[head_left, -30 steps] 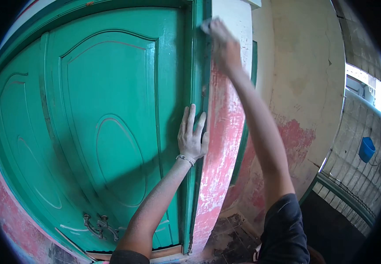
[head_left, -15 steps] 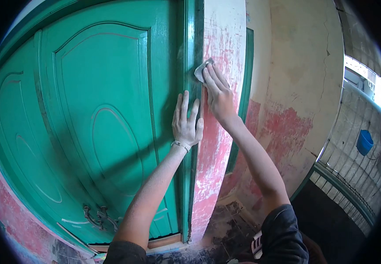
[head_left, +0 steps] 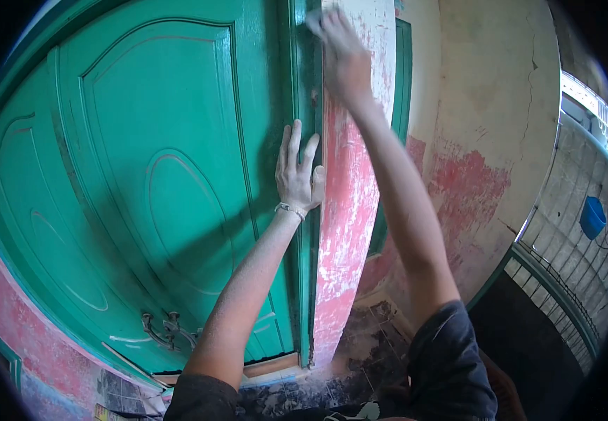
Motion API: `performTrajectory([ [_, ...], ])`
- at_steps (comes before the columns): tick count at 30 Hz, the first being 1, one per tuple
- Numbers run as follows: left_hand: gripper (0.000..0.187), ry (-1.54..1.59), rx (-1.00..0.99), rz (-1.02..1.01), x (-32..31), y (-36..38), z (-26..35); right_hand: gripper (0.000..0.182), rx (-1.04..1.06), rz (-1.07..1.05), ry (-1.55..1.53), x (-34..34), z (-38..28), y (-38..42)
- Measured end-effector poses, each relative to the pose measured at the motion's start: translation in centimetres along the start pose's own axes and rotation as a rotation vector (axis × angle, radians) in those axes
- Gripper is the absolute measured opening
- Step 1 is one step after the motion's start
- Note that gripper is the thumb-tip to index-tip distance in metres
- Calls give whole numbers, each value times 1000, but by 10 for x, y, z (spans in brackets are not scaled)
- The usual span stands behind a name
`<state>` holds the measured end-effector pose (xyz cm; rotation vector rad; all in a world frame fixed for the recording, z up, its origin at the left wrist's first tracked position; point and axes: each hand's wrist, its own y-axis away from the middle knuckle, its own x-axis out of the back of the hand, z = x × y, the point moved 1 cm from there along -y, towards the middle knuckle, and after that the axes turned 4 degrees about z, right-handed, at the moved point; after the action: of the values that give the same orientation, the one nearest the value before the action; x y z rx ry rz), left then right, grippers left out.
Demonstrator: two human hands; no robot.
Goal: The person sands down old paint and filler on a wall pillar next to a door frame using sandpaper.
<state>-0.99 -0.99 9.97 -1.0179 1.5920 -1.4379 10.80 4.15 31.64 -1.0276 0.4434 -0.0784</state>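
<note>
At frame top: right hand (head_left: 342,52) presses a blurred pad (head_left: 316,19) on the door frame (head_left: 312,84) edge, fingers closed over it.
Middle: left hand (head_left: 298,175) flat, fingers spread, on the green door (head_left: 157,175) edge.
Right: peeling pillar (head_left: 349,210), just beside the frame.

The left hand (head_left: 298,172) lies flat, fingers spread upward on an extended forearm, while the right hand (head_left: 339,50) reaches high overhead, blurred, its fingers seemingly curled.

We see a glossy green door (head_left: 143,161) with raised oval panels filling the left of the frame, a pillar (head_left: 349,210) of flaking red and white paint at centre, and a blue bucket (head_left: 593,217) at far right.
</note>
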Motion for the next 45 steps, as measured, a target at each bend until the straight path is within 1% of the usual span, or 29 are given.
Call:
performTrajectory([
  [3,62,124,-46,138,-5,-1,-3,43,-174,-167,-37,56,-54,109],
  [4,68,96,-40,120,-4,0,-5,43,-202,-180,-53,77,-72,148],
  [5,70,111,-15,150,-5,0,-6,41,-312,-226,-56,97,-95,179],
  [6,71,128,12,173,-5,0,-6,39,-365,-280,-53,115,-111,218],
  [7,73,145,42,195,-6,2,-6,38,-373,-335,-53,130,-124,245],
  [8,78,151,73,195,-7,3,-6,37,-384,-337,-47,135,-128,251],
  [10,83,177,114,169,-6,5,-5,38,-367,-321,-42,127,-126,239],
  [13,87,181,122,173,-8,4,-6,41,-253,-194,-21,72,-85,132],
  [14,88,177,126,170,-7,4,-6,39,-174,-177,26,51,-62,101],
  [15,88,170,132,169,-7,5,-6,37,-170,-96,-20,35,-46,68],
  [16,90,155,137,168,-8,6,-7,37,-331,-236,-127,35,-44,35],
  [18,91,241,141,190,-6,4,-7,37,-227,-101,-74,21,-38,24],
  [19,92,287,146,191,-7,6,-9,37,-184,-35,-39,21,-43,28],
  [20,93,336,169,215,-10,8,-12,38,-244,-59,-66,29,-56,46],
  [22,95,421,244,268,-15,13,-17,38,-283,-68,-41,49,-86,112],
  [23,96,466,275,305,-17,14,-20,38,-357,-112,-57,65,-108,146],
  [24,98,464,273,267,-16,15,-25,38,-431,-151,-71,84,-133,181],
  [25,98,463,271,274,-17,12,-27,43,-473,-186,-41,98,-154,224],
  [26,98,463,277,277,-18,12,-27,42,-547,-214,-49,117,-176,257],
  [28,98,451,264,275,-17,13,-23,39,-607,-293,13,145,-210,318],
  [30,98,472,267,275,-16,11,-23,38,-584,-259,-14,141,-204,311],
  [32,98,493,267,279,-17,12,-22,35,-534,-226,-21,125,-180,282],
  [35,96,507,274,264,-17,13,-24,43,-425,-52,12,70,-123,172],
  [36,92,510,280,284,-20,14,-26,44,-379,-8,9,56,-105,135],
  [38,90,523,301,259,-15,14,-22,38,-448,-4,-62,46,-89,73],
  [41,90,545,324,261,-19,13,-25,37,-484,73,-140,43,-93,85],
  [42,90,560,321,261,-20,14,-26,45,-399,3,-90,46,-100,112],
  [44,89,553,354,263,-18,15,-25,43,-458,-78,-4,73,-141,172],
  [45,88,525,359,297,-21,16,-28,41,-514,-93,-27,90,-168,209],
])
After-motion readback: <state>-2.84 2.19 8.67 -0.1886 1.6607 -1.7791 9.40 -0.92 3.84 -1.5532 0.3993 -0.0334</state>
